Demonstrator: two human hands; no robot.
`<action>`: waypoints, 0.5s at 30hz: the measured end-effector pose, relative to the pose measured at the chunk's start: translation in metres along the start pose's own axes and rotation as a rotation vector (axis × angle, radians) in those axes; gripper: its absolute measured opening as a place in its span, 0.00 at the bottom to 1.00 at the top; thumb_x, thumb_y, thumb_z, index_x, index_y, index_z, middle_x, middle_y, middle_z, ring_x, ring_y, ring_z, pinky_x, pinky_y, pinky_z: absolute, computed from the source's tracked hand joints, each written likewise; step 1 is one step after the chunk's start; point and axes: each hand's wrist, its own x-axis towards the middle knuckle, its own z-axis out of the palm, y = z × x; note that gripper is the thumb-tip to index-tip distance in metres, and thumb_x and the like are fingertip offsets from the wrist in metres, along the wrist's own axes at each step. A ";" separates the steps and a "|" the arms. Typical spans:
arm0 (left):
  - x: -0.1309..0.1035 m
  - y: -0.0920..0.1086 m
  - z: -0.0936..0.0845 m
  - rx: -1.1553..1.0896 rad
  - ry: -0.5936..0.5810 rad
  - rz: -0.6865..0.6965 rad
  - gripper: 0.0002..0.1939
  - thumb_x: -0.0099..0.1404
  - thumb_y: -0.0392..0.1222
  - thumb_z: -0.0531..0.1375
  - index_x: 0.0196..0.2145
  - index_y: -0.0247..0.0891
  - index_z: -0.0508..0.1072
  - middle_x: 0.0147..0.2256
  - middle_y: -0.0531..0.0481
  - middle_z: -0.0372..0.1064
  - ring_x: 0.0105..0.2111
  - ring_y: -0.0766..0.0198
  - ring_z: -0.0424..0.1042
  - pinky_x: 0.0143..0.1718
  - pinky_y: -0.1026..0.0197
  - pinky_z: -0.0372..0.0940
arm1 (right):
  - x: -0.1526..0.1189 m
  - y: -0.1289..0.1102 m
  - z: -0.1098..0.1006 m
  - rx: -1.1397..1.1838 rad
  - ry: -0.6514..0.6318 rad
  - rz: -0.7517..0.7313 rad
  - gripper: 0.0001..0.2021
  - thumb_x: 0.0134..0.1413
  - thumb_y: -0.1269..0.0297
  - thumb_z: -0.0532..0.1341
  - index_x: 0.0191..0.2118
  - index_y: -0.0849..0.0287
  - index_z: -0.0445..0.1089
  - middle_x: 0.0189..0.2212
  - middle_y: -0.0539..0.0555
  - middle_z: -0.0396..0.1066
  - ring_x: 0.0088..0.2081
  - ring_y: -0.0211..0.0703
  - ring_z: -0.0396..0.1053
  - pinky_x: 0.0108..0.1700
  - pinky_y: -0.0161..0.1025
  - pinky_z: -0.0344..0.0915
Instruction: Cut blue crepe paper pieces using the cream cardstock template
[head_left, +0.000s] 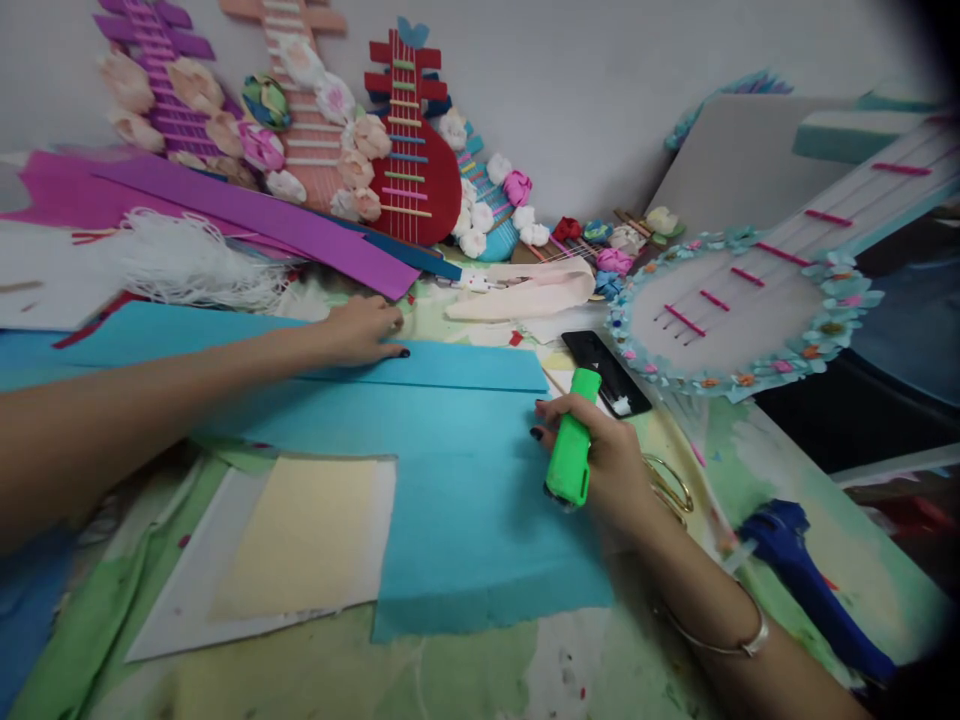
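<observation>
My left hand lies on a long blue foam strip, its thumb out along the near side and its other fingers over the far edge. Beneath the strip is a wider blue sheet, with a rough near edge. In my right hand is a bright green utility knife, closed in by the fingers above the right part of the sheet. No blade shows clearly. A cream card on a white sheet sits left of the blue sheet's near part.
A black case, gold-handled scissors and a blue glue gun are at the right. Behind stand a red model lute, other decorated lutes and a white lute. Purple foam sheets and white threads lie back left.
</observation>
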 end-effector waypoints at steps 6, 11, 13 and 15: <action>0.023 -0.009 -0.010 -0.036 -0.231 0.022 0.18 0.51 0.57 0.60 0.27 0.38 0.70 0.24 0.51 0.67 0.26 0.61 0.66 0.28 0.64 0.55 | -0.003 -0.016 -0.008 -0.027 -0.139 -0.058 0.06 0.58 0.60 0.62 0.39 0.54 0.65 0.39 0.54 0.78 0.40 0.49 0.77 0.41 0.41 0.70; 0.031 -0.018 -0.005 0.002 -0.113 -0.033 0.17 0.56 0.56 0.55 0.30 0.38 0.66 0.28 0.47 0.67 0.29 0.58 0.65 0.30 0.62 0.54 | -0.004 -0.020 -0.013 0.004 -0.205 -0.145 0.06 0.57 0.62 0.62 0.39 0.54 0.64 0.45 0.54 0.77 0.43 0.48 0.76 0.42 0.39 0.69; 0.034 -0.023 -0.001 0.002 -0.088 -0.046 0.15 0.56 0.54 0.57 0.29 0.39 0.66 0.27 0.48 0.67 0.29 0.58 0.65 0.30 0.62 0.53 | -0.004 -0.019 -0.013 -0.012 -0.294 -0.145 0.07 0.57 0.62 0.63 0.39 0.54 0.65 0.44 0.55 0.77 0.44 0.49 0.76 0.43 0.39 0.69; 0.037 -0.025 0.001 -0.009 -0.070 -0.039 0.13 0.56 0.52 0.59 0.28 0.39 0.66 0.26 0.49 0.66 0.29 0.58 0.65 0.31 0.62 0.53 | -0.004 -0.018 -0.012 -0.055 -0.386 -0.157 0.06 0.56 0.65 0.63 0.40 0.55 0.66 0.44 0.56 0.76 0.47 0.50 0.74 0.44 0.40 0.69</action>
